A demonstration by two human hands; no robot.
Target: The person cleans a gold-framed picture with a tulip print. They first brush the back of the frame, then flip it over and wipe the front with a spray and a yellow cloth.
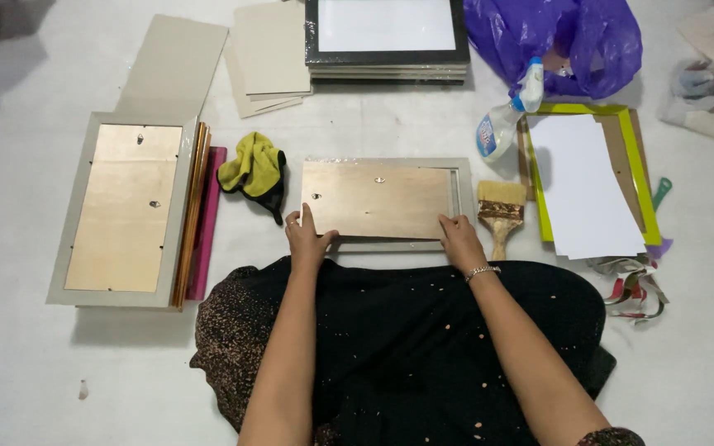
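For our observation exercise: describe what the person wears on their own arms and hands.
Both forearms are bare, with no sleeves in view. The right hand has a thin silver-coloured bracelet at the wrist. The left hand wears a ring on one finger.

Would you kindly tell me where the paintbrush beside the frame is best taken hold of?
Probably by its wooden handle, coming from the near side: the paintbrush lies flat with bristles pointing away and the narrow handle toward the person, close beside the right hand.

Matt wooden backing board [378, 200] in a smooth grey frame [461, 177]; wood-handled bristle brush [501, 211]; soft yellow cloth [252, 165].
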